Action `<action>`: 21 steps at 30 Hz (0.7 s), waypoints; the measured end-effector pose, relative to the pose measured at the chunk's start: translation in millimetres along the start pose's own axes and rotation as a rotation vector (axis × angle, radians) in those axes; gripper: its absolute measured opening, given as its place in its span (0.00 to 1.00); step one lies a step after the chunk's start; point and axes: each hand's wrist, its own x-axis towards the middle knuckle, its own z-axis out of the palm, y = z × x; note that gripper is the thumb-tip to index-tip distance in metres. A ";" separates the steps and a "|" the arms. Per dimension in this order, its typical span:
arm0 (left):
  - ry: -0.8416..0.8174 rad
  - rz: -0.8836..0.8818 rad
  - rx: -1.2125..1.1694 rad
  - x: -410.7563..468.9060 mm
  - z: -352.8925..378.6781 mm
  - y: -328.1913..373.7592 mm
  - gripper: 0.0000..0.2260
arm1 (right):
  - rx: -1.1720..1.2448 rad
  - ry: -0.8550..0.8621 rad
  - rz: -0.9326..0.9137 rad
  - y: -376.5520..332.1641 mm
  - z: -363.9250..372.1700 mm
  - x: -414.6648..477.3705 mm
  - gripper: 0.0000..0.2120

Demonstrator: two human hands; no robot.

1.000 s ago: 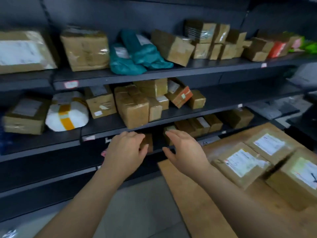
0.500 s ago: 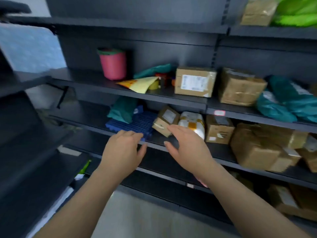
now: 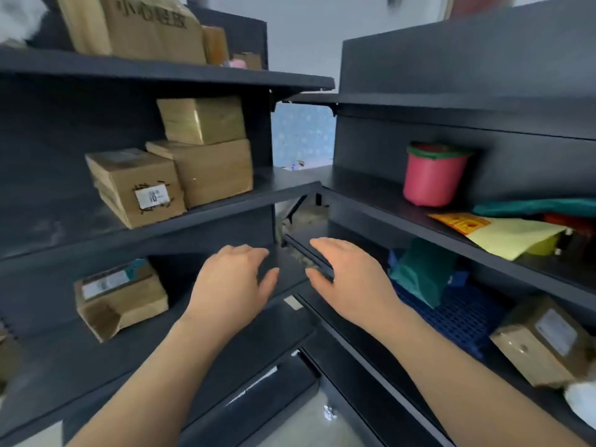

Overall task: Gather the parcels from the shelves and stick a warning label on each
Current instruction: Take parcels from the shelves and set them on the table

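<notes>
Two grips are in view, both released and holding nothing: the left grip [image 3: 232, 285] and right grip [image 3: 351, 285] hover palm-down, fingers loosely extended, side by side but apart, before the corner where two dark shelf units meet. On the left unit [image 3: 225, 208], middle shelf, a labelled box [image 3: 135, 185] stands just beside a plain box [image 3: 209, 171], which carries a third box [image 3: 203, 119] stacked on it. One shelf down, a torn box [image 3: 119, 295] lies well left of the left grip. Large boxes [image 3: 145, 24] occupy the top shelf. On the right unit [image 3: 419, 221], a pink tub [image 3: 433, 175] stands upright, with a yellow envelope [image 3: 503, 235] lying near it. Below, a teal bag [image 3: 422, 272] rests on a blue crate [image 3: 458, 314], and a right box [image 3: 545, 340] sits just beside the crate. Neither grip touches any parcel.
</notes>
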 end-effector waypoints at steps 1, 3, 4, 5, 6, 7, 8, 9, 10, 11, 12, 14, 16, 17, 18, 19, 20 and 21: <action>0.017 -0.032 0.013 9.0 -2.2 -12.6 0.17 | 0.019 -0.004 -0.022 -1.5 6.7 18.6 0.23; 0.051 -0.094 0.038 29.8 -6.6 -35.8 0.18 | 0.051 -0.006 -0.070 -2.6 18.9 57.2 0.23; 0.065 -0.129 0.050 41.2 -8.1 -46.1 0.19 | 0.066 -0.006 -0.090 -2.5 23.5 75.7 0.24; 0.081 -0.163 0.061 53.7 -9.3 -56.2 0.19 | 0.082 -0.002 -0.108 -2.1 27.5 95.2 0.24; 0.096 -0.190 0.073 66.7 -10.0 -65.7 0.19 | 0.095 0.004 -0.123 -1.5 30.5 114.5 0.24; 0.108 -0.211 0.088 80.0 -10.0 -75.0 0.19 | 0.106 0.008 -0.136 -1.0 32.8 133.0 0.25; 0.118 -0.232 0.102 92.8 -10.1 -82.8 0.20 | 0.115 0.008 -0.150 -0.3 35.4 150.7 0.25; 0.129 -0.251 0.114 105.2 -9.7 -90.3 0.20 | 0.124 0.003 -0.167 0.2 38.5 168.3 0.25; 0.139 -0.269 0.124 117.5 -9.5 -96.9 0.21 | 0.131 -0.002 -0.183 0.9 41.8 185.2 0.25; 0.144 -0.290 0.134 129.5 -9.4 -102.7 0.22 | 0.136 -0.002 -0.192 1.6 45.2 201.2 0.25; 0.150 -0.307 0.141 141.2 -9.9 -107.7 0.22 | 0.138 0.005 -0.195 2.5 48.8 216.7 0.25; 0.166 -0.323 0.142 163.8 -11.2 -117.7 0.20 | 0.136 0.022 -0.196 4.7 56.7 246.0 0.25; 0.178 -0.331 0.142 186.1 -11.2 -129.0 0.21 | 0.150 0.028 -0.190 6.3 64.3 274.3 0.26; 0.181 -0.337 0.143 197.6 -10.7 -135.3 0.21 | 0.165 0.027 -0.182 6.9 67.6 288.1 0.27; 0.182 -0.344 0.144 209.5 -9.6 -142.3 0.20 | 0.181 0.030 -0.172 7.4 70.5 301.7 0.27; 0.181 -0.352 0.144 221.2 -7.5 -149.9 0.20 | 0.195 0.038 -0.164 8.1 73.0 314.7 0.28; 0.178 -0.361 0.135 232.1 -5.1 -157.1 0.20 | 0.206 0.050 -0.155 8.6 75.3 327.1 0.28; 0.179 -0.365 0.123 242.2 -2.4 -163.6 0.21 | 0.219 0.065 -0.147 8.9 77.8 338.8 0.28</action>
